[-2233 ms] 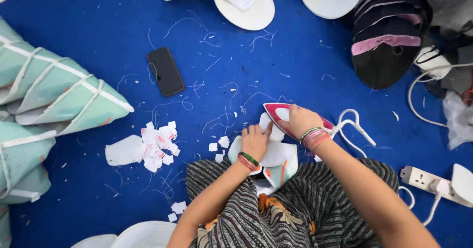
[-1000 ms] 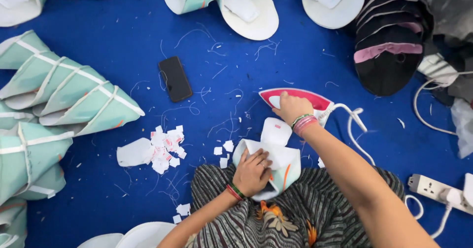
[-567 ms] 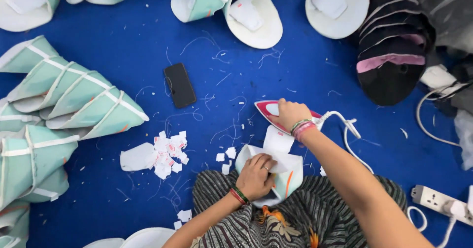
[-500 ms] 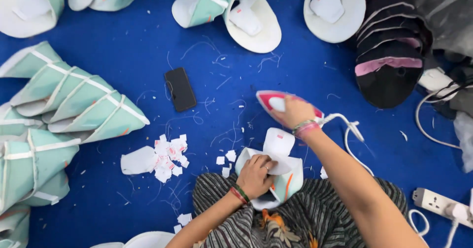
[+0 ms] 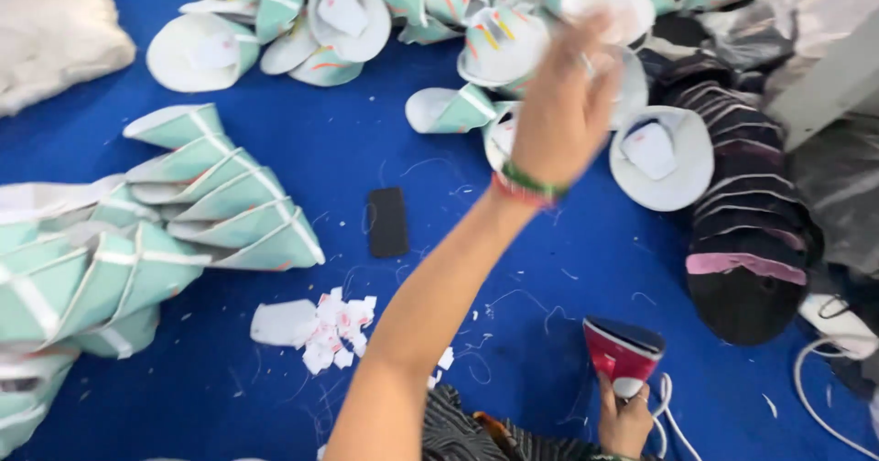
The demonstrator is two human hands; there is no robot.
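My left hand (image 5: 563,104) is stretched far forward and blurred, with green and red bangles on the wrist. It hovers over the pile of white and teal cap pieces (image 5: 499,44); whether it holds one I cannot tell. My right hand (image 5: 627,420) is low near my lap, gripping the bottom of a red iron (image 5: 623,351) that stands tilted up on the blue cloth. The cap piece that lay on my lap is out of view.
A stack of folded teal cap panels (image 5: 183,232) lies at the left. A black phone (image 5: 387,221) and white paper scraps (image 5: 320,328) are in the middle. Dark stacked caps (image 5: 746,260), a white cap (image 5: 659,154) and a white cable (image 5: 824,369) lie at the right.
My left hand has left the cap piece on my lap and swung forward over the far pile. The right hand has pulled the iron back and tipped it up. The view has tilted forward.
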